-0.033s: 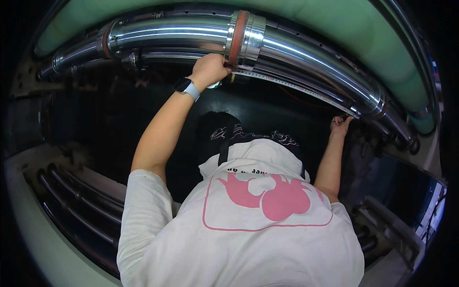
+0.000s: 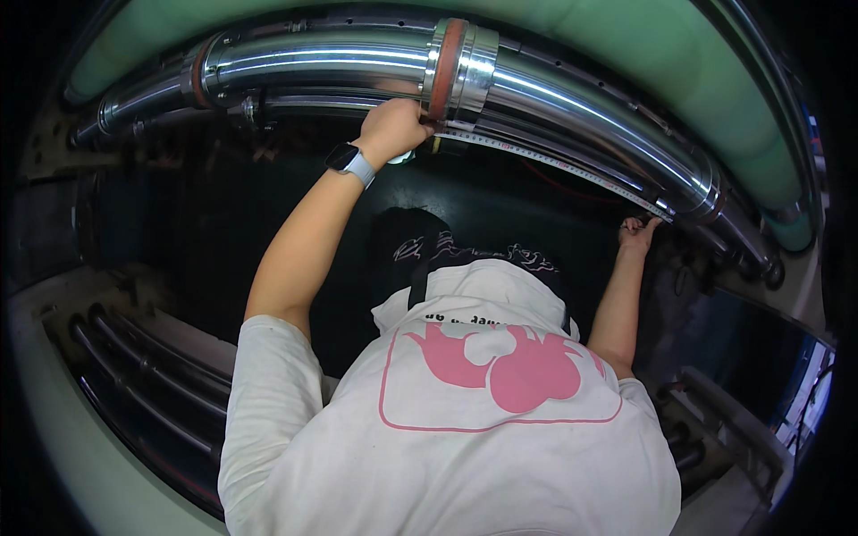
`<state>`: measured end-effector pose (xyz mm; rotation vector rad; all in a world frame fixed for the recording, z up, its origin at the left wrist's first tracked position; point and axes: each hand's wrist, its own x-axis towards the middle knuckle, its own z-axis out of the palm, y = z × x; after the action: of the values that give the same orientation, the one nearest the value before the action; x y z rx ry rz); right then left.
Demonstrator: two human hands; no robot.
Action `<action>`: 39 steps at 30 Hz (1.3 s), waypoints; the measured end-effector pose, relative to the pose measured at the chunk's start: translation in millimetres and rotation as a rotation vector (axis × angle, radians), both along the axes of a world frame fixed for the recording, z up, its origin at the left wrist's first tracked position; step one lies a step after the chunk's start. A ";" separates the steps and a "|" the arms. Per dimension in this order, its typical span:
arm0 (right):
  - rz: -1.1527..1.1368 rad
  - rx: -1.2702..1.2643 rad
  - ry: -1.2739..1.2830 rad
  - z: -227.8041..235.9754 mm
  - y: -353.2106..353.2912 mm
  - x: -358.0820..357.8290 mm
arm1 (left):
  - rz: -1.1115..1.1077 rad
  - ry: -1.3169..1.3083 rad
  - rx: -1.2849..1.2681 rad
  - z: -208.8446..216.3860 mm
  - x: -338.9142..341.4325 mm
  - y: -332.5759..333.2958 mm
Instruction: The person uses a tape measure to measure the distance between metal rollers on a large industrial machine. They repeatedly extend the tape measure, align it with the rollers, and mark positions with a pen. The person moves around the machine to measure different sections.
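Observation:
A tape measure's pale blade (image 2: pixel 536 159) is stretched in a line just below the long polished metal shaft (image 2: pixel 581 103). My left hand (image 2: pixel 391 129), a smartwatch (image 2: pixel 344 159) on its wrist, is closed on the tape's left end, right beneath the orange-brown ring (image 2: pixel 449 62) on the shaft. A small pale-green piece shows under that palm, mostly hidden; it may be the tape's case. Farther right, my right hand (image 2: pixel 635 234) pinches the blade's other end near the shaft's right collar (image 2: pixel 710 198). Its fingertips are small and partly in shadow.
A large green roller (image 2: pixel 590 36) curves above the shaft. A second ringed collar (image 2: pixel 198 79) sits at the shaft's left. Thinner dark rods (image 2: pixel 147 366) run along the lower left, and a metal frame (image 2: pixel 733 429) stands at the lower right. Below the tape is a dark panel (image 2: pixel 483 192).

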<state>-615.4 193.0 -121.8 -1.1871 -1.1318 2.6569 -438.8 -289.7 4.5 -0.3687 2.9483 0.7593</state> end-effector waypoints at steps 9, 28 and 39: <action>0.003 0.049 -0.033 11.3 -5.5 0.3 | -0.004 0.049 -0.011 -13.0 -0.3 -3.7; -0.011 -0.001 -0.079 8.7 2.0 -4.9 | -0.012 0.024 -0.032 -12.0 -2.0 -4.1; 0.009 0.027 -0.047 6.2 6.7 -6.2 | 0.006 0.021 -0.044 -15.8 -2.6 -5.8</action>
<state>-621.6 199.7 -115.6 -1.2496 -1.1786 2.6249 -441.4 -295.5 -11.3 -0.3759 2.9889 0.7038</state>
